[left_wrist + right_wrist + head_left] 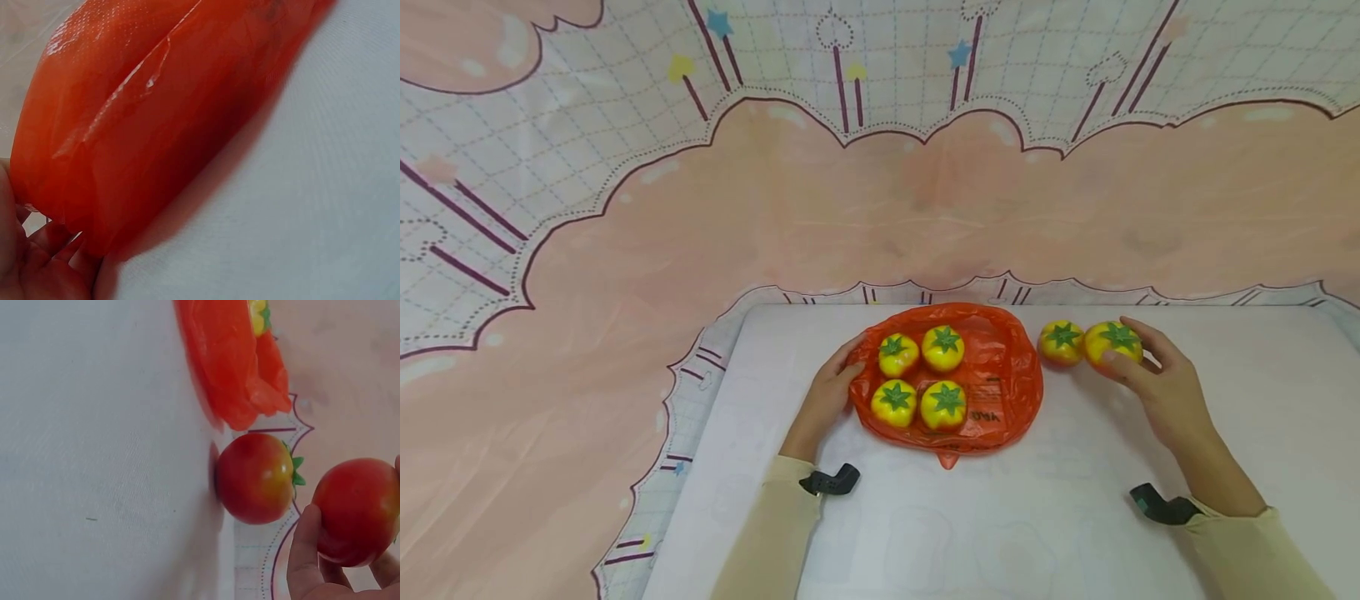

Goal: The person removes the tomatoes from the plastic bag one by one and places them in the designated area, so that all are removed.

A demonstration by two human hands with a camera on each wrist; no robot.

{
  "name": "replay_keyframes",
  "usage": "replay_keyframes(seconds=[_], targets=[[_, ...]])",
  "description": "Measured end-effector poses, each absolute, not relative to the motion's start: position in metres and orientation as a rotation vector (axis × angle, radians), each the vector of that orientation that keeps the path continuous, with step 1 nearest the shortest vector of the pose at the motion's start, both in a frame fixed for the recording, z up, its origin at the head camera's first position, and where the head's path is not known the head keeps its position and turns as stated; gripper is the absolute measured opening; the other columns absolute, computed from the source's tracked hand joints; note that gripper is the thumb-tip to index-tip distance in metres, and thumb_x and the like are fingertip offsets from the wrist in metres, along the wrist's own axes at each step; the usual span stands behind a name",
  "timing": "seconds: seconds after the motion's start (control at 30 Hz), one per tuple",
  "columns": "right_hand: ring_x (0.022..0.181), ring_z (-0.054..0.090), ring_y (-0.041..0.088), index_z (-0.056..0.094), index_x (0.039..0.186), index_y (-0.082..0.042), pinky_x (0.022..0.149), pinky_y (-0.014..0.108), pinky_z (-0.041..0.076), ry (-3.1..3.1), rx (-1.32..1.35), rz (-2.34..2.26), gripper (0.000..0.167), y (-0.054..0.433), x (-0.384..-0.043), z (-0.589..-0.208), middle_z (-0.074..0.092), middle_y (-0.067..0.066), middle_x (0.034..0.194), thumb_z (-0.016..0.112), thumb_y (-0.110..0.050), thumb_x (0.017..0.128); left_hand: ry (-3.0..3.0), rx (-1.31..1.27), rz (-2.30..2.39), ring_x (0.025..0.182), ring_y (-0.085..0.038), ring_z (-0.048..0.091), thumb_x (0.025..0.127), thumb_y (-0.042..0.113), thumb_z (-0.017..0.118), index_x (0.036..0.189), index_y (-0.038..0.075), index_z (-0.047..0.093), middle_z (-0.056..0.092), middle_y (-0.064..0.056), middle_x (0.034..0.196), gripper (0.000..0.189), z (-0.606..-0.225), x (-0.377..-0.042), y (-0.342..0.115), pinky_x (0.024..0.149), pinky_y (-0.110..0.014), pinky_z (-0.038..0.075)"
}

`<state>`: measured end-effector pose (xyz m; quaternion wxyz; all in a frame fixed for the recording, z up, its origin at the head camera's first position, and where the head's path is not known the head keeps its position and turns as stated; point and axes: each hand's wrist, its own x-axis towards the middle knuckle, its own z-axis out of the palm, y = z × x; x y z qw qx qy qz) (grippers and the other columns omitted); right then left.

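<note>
A red plastic bag (1000,358) lies spread open, its rim rolled into a round shape. Inside, on its left half, sit several yellow-and-red tomatoes (943,405) with green star-shaped leaf tops. My left hand (829,392) pinches the bag's left rim, thumb over the edge; in the left wrist view the red film (175,125) hides part of the fingers. To the right of the bag, my right hand (1165,383) holds a tomato (1108,340) between thumb and fingers. In the right wrist view this tomato (356,509) appears raised off the table. Another tomato (1061,343) stands between it and the bag.
All of this is on a white table (925,525), whose far edge runs just behind the bag. Beyond it hangs a pink and white patterned cloth (925,200). Black wrist devices (831,481) sit at both cuffs.
</note>
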<state>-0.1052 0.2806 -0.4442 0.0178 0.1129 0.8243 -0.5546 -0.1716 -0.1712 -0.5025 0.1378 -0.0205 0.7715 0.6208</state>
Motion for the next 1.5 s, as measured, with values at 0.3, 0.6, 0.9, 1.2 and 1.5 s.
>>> replay_keyframes(seconds=[0.3, 0.6, 0.9, 1.2, 1.5], targets=[[0.125, 0.044, 0.015, 0.029, 0.161, -0.038, 0.082, 0.003, 0.05, 2.505, 0.391, -1.759, 0.07, 0.285, -0.108, -0.45, 0.022, 0.016, 0.165, 0.062, -0.047, 0.099, 2.246, -0.069, 1.774, 0.153, -0.019, 0.032, 0.106, 0.025, 0.05, 0.146, 0.046, 0.051, 0.041, 0.012, 0.161, 0.046, -0.501, -0.172, -0.17, 0.123, -0.046, 0.035], [0.136, 0.038, 0.027, 0.025, 0.162, -0.039, 0.081, 0.004, 0.052, 2.407, 0.441, -1.876, 0.075, 0.286, -0.114, -0.455, 0.014, 0.021, 0.167, 0.066, -0.04, 0.099, 2.258, -0.101, 1.742, 0.153, -0.02, 0.033, 0.106, 0.026, 0.05, 0.145, 0.049, 0.05, 0.039, 0.012, 0.162, 0.045, -0.499, -0.171, -0.17, 0.121, -0.047, 0.037], [0.109, 0.049, 0.001, 0.035, 0.158, -0.026, 0.079, 0.005, 0.053, 2.311, 0.408, -2.084, 0.071, 0.291, -0.114, -0.461, 0.026, 0.016, 0.152, 0.071, -0.027, 0.097, 2.25, -0.11, 1.743, 0.153, -0.021, 0.033, 0.106, 0.027, 0.05, 0.147, 0.047, 0.05, 0.039, 0.011, 0.162, 0.046, -0.496, -0.171, -0.169, 0.12, -0.047, 0.039], [0.114, 0.046, 0.005, 0.034, 0.159, -0.019, 0.08, 0.004, 0.052, 2.352, 0.441, -2.017, 0.074, 0.29, -0.117, -0.463, 0.026, 0.016, 0.156, 0.07, -0.032, 0.097, 2.244, -0.103, 1.746, 0.153, -0.022, 0.033, 0.106, 0.025, 0.05, 0.148, 0.044, 0.05, 0.039, 0.009, 0.162, 0.046, -0.497, -0.171, -0.17, 0.12, -0.047, 0.038], [0.126, 0.04, 0.017, 0.031, 0.161, -0.021, 0.084, 0.0, 0.047, 2.452, 0.468, -1.851, 0.075, 0.292, -0.12, -0.465, 0.023, 0.019, 0.163, 0.066, -0.04, 0.098, 2.246, -0.105, 1.745, 0.153, -0.02, 0.033, 0.106, 0.026, 0.051, 0.146, 0.048, 0.05, 0.039, 0.012, 0.162, 0.046, -0.498, -0.172, -0.169, 0.12, -0.047, 0.038]])
